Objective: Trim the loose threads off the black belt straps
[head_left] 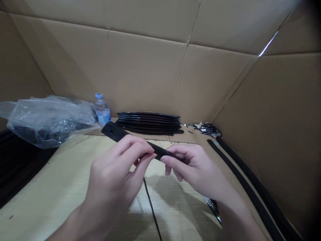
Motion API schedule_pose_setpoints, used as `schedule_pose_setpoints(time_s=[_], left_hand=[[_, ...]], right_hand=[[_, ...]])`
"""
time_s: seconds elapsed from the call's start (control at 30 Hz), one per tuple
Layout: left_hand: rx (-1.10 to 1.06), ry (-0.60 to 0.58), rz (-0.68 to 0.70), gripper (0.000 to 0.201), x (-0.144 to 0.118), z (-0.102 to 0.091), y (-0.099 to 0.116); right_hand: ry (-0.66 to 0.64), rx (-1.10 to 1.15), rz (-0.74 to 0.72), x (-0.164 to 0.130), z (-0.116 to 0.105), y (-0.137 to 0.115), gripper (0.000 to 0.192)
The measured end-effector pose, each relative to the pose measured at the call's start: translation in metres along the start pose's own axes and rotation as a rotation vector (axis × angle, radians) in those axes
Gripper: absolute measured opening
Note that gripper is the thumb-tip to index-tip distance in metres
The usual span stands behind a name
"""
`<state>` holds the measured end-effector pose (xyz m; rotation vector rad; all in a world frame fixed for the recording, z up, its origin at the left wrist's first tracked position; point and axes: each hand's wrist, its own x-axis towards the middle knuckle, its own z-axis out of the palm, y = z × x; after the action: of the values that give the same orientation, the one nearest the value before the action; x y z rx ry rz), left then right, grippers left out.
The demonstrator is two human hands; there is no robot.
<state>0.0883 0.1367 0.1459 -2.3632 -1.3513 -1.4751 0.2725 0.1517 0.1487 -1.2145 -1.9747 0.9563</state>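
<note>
Both hands hold a flat black strip above the table, its far end tilted up to the left with a small round hole in it. My left hand is closed around the strip's middle, thumb and index finger pinched at its lower edge. A little to the right, my right hand grips the strip between thumb and curled fingers, hiding its other end. A thin black cord runs down from beneath my left hand toward the front edge; where its top goes is hidden.
A stack of black strips lies at the back. Left of it stand a water bottle and a clear plastic bag. Long black strips run along the right. Cardboard walls surround the table. A shiny object lies under my right wrist.
</note>
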Motion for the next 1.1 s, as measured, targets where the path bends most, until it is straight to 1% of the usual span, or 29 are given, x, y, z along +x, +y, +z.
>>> schedule_pose_setpoints(time_s=[0.27, 0.5, 0.7, 0.83, 1.1], left_hand=[[-0.02, 0.009, 0.005, 0.009, -0.001, 0.005, -0.007], [-0.061, -0.016, -0.023, 0.008, 0.0, 0.008, -0.013], [-0.064, -0.058, -0.055, 0.009, 0.001, 0.01, -0.016], [-0.043, -0.086, -0.059, 0.011, 0.001, 0.013, -0.019], [-0.048, -0.097, -0.044, 0.012, 0.001, 0.019, -0.029]], right_hand=[[0.011, -0.143, -0.041, 0.004, 0.006, 0.008, 0.023], [0.023, -0.164, -0.019, 0.006, 0.007, 0.009, 0.025], [-0.003, -0.162, -0.022, 0.011, 0.007, 0.012, 0.024], [-0.008, -0.149, -0.023, 0.013, 0.008, 0.014, 0.024], [-0.01, -0.181, -0.039, 0.017, 0.011, 0.021, 0.028]])
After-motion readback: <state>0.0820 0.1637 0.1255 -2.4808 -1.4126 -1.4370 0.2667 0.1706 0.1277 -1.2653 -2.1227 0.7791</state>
